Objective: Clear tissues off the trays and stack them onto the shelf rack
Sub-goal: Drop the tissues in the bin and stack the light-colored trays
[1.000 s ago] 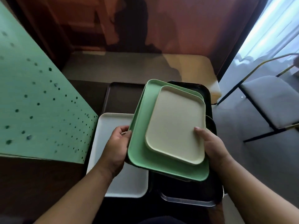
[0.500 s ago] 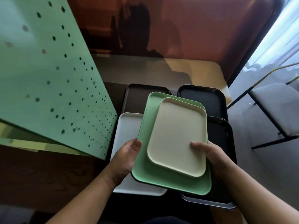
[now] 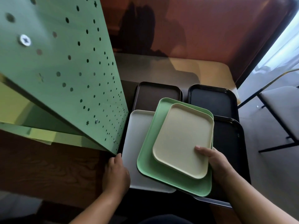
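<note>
While only your right hand point(image 3: 216, 162) grips the small cream plastic tray point(image 3: 182, 139) stacked on the larger green tray point(image 3: 148, 152), your left hand point(image 3: 115, 173) sits curled, holding nothing, by the perforated green shelf rack point(image 3: 64, 70); the stack could tilt and slide.

The green tray point(image 3: 146, 160) and the cream tray point(image 3: 182, 139) stacked on it cover much of the white tray point(image 3: 137, 126), the brown tray point(image 3: 155, 92) and the nearer black tray point(image 3: 229, 139). The right hand point(image 3: 215, 160) shows only its thumb on top, the fingers hidden beneath the stack. The green perforated shelf rack point(image 3: 68, 65) is cut off by the top and left edges, and both forearms run out at the bottom.
</note>
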Motion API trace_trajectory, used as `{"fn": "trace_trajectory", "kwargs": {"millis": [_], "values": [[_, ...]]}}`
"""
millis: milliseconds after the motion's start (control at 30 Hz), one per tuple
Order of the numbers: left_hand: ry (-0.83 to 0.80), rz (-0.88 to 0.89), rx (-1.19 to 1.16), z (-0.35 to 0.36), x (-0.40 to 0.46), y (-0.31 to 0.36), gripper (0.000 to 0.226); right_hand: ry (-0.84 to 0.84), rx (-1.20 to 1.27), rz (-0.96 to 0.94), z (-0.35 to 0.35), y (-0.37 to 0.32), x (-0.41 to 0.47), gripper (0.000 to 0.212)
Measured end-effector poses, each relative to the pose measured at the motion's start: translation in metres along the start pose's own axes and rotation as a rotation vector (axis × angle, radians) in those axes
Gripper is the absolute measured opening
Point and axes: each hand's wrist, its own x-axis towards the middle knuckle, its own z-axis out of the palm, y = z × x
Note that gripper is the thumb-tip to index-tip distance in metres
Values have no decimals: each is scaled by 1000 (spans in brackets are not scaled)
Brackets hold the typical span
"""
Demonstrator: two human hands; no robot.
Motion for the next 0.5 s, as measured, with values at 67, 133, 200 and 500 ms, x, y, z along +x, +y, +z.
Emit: {"fn": "trace_trajectory", "kwargs": {"millis": [67,133,200,500], "values": [[-11,-46,-9,-2,5,3,50,-9,-2,-2,3,1,0,50],[-27,-94,-32,-7,7,9,40,-14,-8,-1,4,2,1,50],[-29,-117,-43,-11,5,14,31,-22,-12,3,5,3,1,53],[-45,-178,-291,-25,1,23,17,-34,-33,26,8,10,0,55]]}}
